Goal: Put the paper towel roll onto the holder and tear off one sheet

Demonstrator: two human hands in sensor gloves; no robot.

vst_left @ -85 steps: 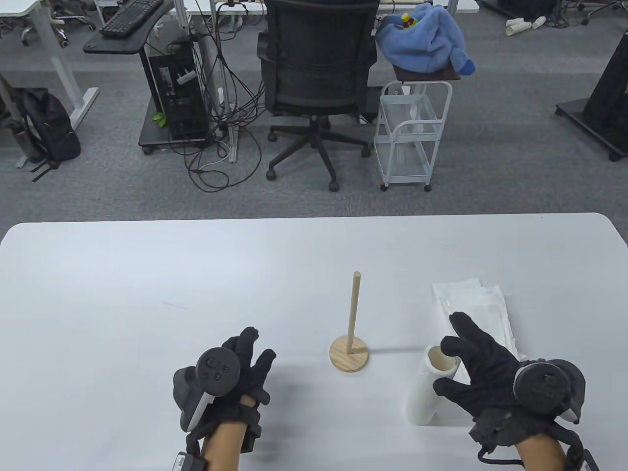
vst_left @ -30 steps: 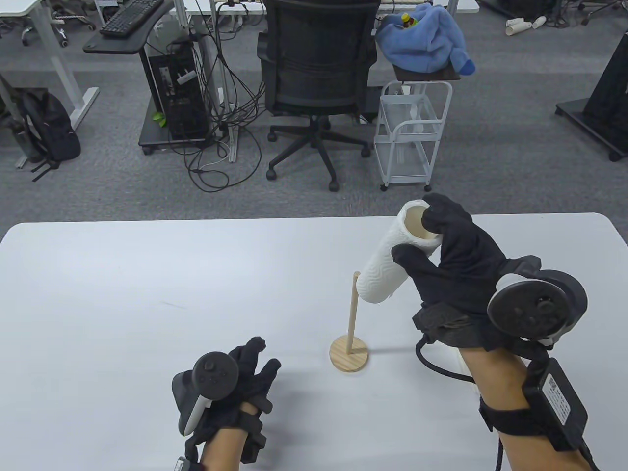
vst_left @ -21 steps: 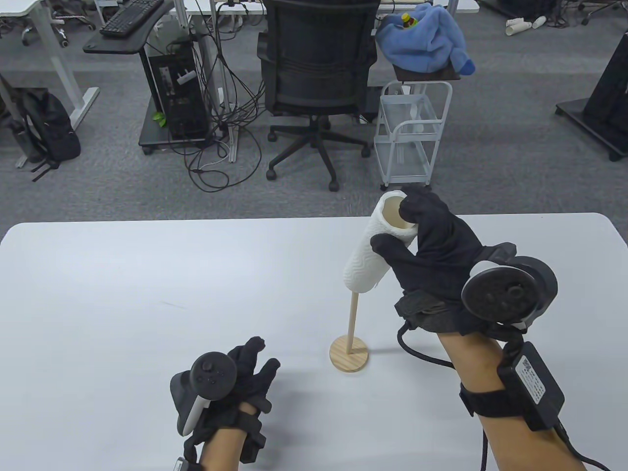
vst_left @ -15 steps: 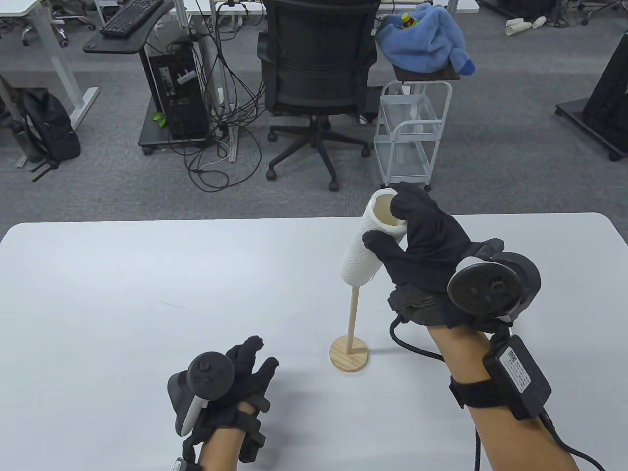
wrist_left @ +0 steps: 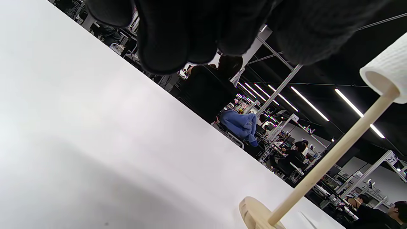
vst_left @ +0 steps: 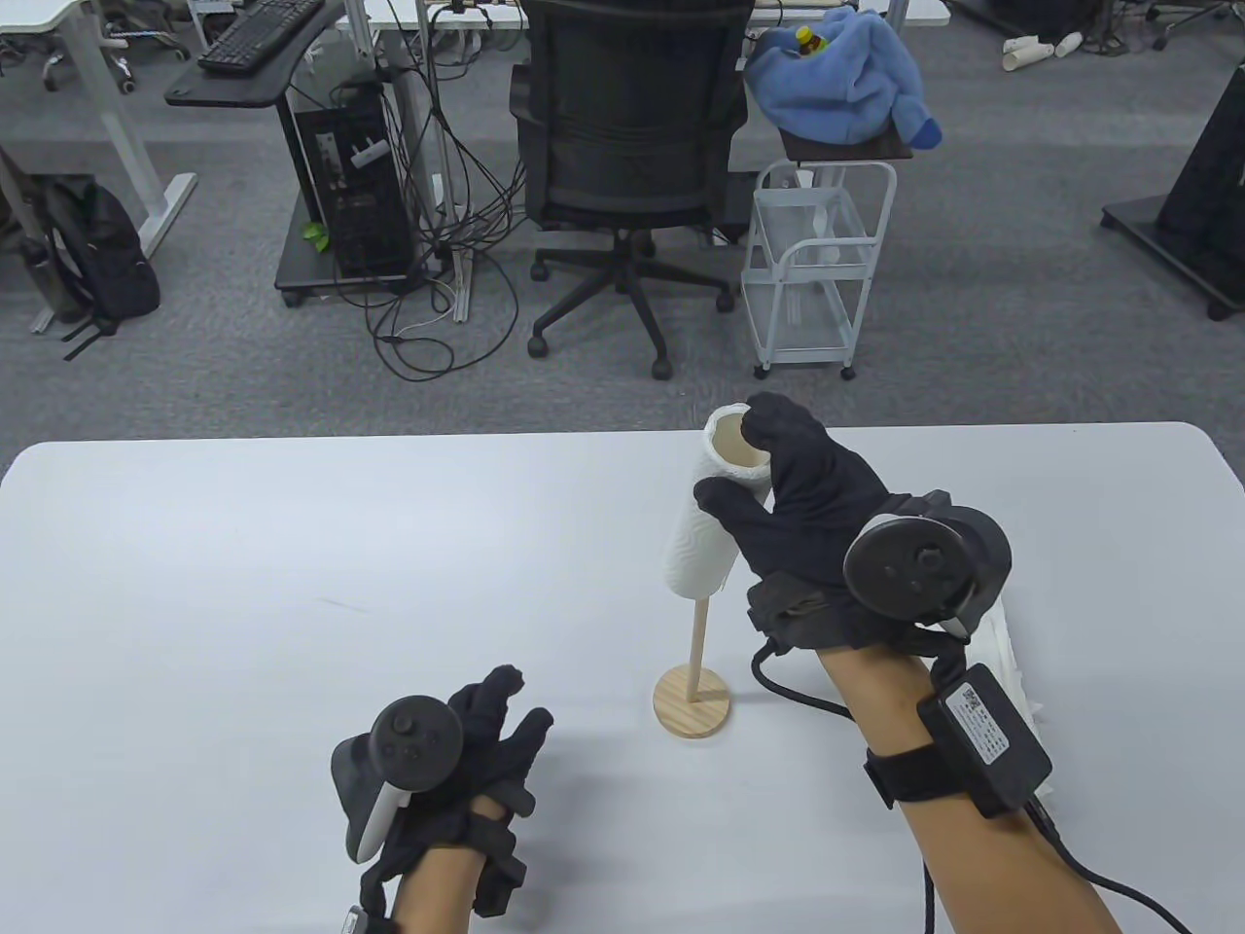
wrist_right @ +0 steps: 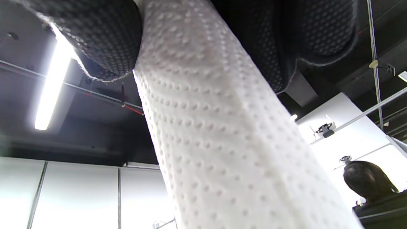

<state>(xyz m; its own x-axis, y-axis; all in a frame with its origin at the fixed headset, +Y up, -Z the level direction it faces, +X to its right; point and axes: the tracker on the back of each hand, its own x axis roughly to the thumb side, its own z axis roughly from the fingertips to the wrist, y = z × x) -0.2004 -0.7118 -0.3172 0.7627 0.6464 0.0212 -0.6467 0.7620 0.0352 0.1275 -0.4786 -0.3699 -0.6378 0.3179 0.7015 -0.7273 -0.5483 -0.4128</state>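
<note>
Across the white table [vst_left: 243,584], the right hand [vst_left: 807,516] is gripping the white embossed paper towel roll [vst_left: 702,525], its lower end hiding the wooden dowel holder [vst_left: 693,681] tip, while the left hand [vst_left: 457,759] is lying loosely curled, holding nothing.

Right hand [vst_left: 807,516] raised, fingers curled

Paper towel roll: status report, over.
Right hand grips paper towel roll, its lower end just on the holder post. Left hand idle. Nothing obstructing.
</note>
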